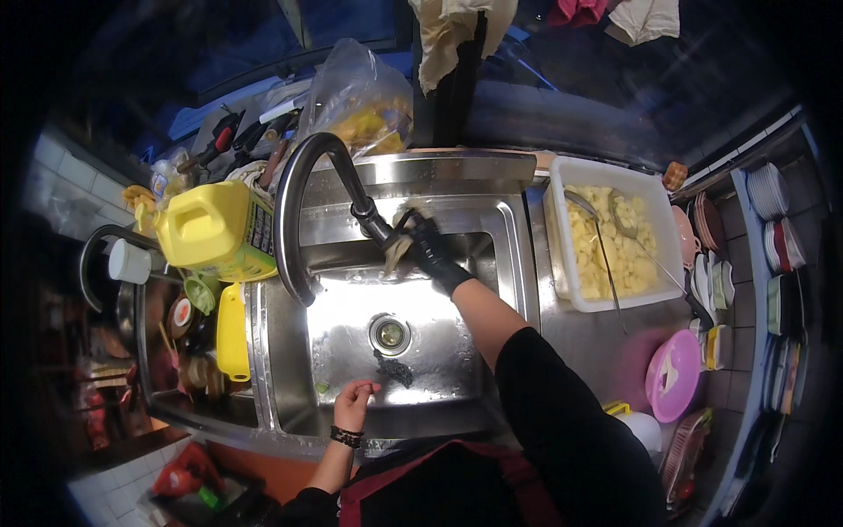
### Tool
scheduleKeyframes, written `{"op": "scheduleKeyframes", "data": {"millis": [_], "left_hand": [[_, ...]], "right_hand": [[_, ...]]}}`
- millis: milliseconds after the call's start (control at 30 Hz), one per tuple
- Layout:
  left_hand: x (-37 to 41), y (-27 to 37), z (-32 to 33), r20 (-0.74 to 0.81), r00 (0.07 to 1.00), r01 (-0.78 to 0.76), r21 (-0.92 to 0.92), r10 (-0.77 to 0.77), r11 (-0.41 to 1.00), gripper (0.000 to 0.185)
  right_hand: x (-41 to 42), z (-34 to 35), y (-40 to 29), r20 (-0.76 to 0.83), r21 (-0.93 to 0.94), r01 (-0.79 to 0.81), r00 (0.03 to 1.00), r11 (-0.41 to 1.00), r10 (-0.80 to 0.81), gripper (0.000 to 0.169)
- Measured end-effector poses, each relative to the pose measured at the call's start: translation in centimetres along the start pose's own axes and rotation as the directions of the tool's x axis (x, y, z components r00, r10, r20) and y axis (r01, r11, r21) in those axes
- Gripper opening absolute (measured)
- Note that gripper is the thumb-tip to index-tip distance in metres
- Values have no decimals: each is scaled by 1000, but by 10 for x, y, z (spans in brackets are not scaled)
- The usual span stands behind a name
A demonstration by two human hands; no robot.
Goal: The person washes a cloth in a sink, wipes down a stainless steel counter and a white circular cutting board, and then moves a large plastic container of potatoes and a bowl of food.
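Note:
My right hand (425,247), in a black glove, grips a beige cloth (396,255) at the base of the dark metal gooseneck faucet (288,217). Part of the cloth shows below the fingers. My left hand (353,400) is bare, with a dark beaded bracelet at the wrist. Its fingers are curled together over the front of the stainless steel sink (448,342), and nothing shows in them. Near the round drain (390,334) lies a dark clump (394,370), too unclear to name. A small green scrap (322,387) rests on the basin floor.
Right of the sink, a white plastic tub (570,280) holds cut pale-yellow pieces and two long-handled ladles. A pink basin (672,375) stands nearer. On the left are a yellow jug (211,224), a yellow cutting board (233,332) and a second basin with dishes. A clear plastic bag (359,99) sits behind.

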State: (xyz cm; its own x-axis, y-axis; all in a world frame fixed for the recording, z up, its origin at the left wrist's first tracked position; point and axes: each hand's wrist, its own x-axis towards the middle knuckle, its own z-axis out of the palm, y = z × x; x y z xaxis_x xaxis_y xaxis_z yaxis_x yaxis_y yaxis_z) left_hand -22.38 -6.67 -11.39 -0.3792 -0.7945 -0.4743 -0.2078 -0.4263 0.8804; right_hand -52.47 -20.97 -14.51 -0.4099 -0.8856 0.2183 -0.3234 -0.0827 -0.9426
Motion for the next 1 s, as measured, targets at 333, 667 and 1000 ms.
{"op": "scheduleKeyframes", "data": {"millis": [333,667,1000], "left_hand": [[-6,8,-13,-16,999,-41,17,42,999,15],[-13,-3,-18,-108,994,9,16,-7,1000,15],[2,4,-19,-80,997,-7,-24,5,1000,15]], "right_hand": [[6,-94,-30,23,217,137,989,967,-145,19],[104,-19,-53,283,-384,670,740,635,-610,33],[76,-117,-36,171,-707,445,862,550,-478,40]]}}
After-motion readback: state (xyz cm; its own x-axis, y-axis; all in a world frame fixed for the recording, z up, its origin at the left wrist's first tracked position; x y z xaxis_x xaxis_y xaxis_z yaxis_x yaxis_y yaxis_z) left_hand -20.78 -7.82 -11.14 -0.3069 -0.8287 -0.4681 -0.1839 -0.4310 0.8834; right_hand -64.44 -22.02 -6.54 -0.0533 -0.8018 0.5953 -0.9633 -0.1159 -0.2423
